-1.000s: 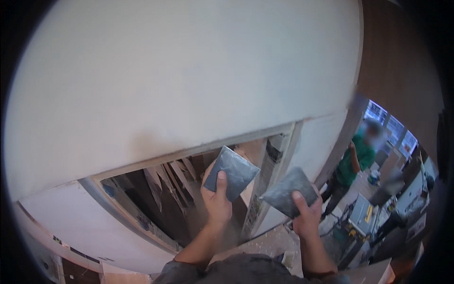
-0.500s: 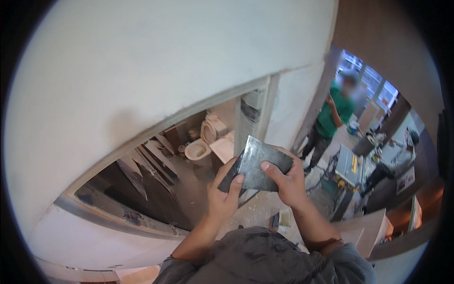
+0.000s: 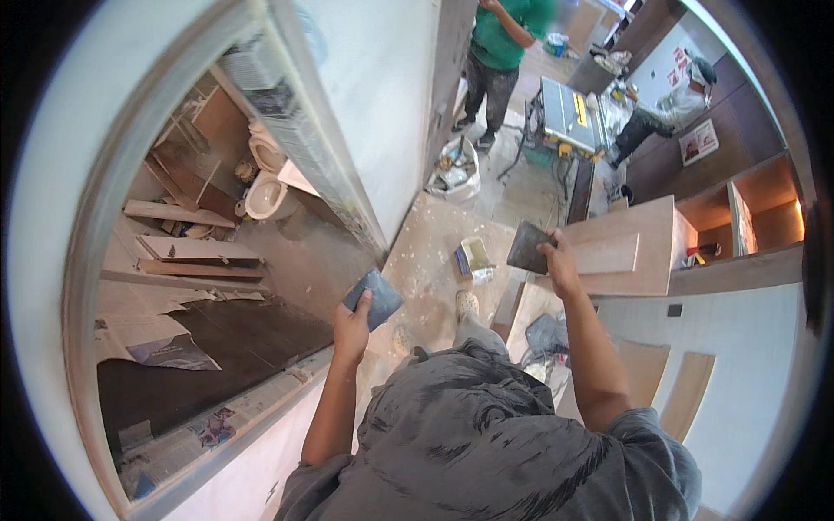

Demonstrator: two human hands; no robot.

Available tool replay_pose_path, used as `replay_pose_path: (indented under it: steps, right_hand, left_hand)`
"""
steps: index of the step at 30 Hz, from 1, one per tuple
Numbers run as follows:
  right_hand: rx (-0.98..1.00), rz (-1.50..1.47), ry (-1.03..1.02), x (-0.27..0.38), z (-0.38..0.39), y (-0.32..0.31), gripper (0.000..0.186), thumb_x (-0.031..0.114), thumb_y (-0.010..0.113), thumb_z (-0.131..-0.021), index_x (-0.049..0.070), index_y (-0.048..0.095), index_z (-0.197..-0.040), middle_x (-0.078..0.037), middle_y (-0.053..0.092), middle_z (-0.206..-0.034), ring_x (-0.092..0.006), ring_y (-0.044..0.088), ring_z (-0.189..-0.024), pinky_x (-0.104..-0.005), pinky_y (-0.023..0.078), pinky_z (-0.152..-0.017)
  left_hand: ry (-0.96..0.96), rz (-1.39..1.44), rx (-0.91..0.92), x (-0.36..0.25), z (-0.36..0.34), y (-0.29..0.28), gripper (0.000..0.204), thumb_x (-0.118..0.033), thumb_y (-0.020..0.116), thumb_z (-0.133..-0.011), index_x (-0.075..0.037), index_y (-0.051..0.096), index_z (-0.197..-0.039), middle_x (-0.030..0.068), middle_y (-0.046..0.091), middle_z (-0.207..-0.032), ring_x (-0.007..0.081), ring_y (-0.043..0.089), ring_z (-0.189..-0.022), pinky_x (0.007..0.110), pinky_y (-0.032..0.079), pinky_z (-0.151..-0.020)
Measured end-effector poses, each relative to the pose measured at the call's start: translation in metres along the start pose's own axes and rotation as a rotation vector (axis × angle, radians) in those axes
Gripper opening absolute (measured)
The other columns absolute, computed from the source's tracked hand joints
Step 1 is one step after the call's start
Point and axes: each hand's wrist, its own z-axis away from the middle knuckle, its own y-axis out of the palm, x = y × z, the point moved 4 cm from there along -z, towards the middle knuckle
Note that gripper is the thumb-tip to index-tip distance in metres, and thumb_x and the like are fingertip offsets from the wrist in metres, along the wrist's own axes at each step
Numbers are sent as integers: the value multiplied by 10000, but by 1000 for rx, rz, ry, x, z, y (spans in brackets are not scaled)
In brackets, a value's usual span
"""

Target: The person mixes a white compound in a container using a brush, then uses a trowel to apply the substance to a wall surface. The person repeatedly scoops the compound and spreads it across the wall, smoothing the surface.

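My left hand [image 3: 351,330] grips a flat, bluish-grey metal scraper plate [image 3: 382,298], its thumb lying over the near face. Off to the right, my right hand [image 3: 563,262] pinches a darker square scraper plate [image 3: 525,248] by its right edge. Both plates are held up in front of me, well apart from each other. On the floor between and beyond them sits a small rectangular tub [image 3: 476,253] with pale material inside. Fingers behind each plate are partly hidden.
To the left, a framed doorway [image 3: 313,130] opens onto a room with a toilet [image 3: 266,200] and loose boards. Ahead stand a white bucket [image 3: 453,178], a table saw [image 3: 563,115] and a person in green [image 3: 504,39]. Another person [image 3: 685,108] is at the right. A wooden panel [image 3: 647,221] lies beyond my right arm.
My hands were close together with the two plates overlapping; now they are wide apart, one plate in each. The view has swung right and downward, showing the floor and tub.
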Motion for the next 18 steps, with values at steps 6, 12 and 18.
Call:
replay_pose_path:
  steps: [6,12,18]
  right_hand:
    - [-11,85,354,-183,-2,-29,346,25,591,-785,-8,721,-1103,-58,665,-833,-166,626,-795,-315,499,-728]
    - [245,737,252,-412,-39,-55,356,283,606,-856,35,770,-1051,-245,750,-955,-402,717,-962,-459,526,-861]
    - [98,784,466,-441,-99,7,651,371,774,-829,77,601,-1383,-192,758,-1017,-351,730,-975,-418,554,-894]
  left_hand:
    - [-406,-230,-102,148,-18,7,363,-218,669,-1007,36,664,-1267,144,727,-1154,227,682,-1034,362,520,-920]
    - [-667,-128,-66,275,-45,48,398,-204,665,-1014,38,617,-1326,141,701,-1222,237,683,-1063,367,535,-929]
    - [-762,66,-11,363,-108,130,448,-231,604,-1055,-13,511,-1435,144,639,-1319,285,682,-1127,446,633,-845]
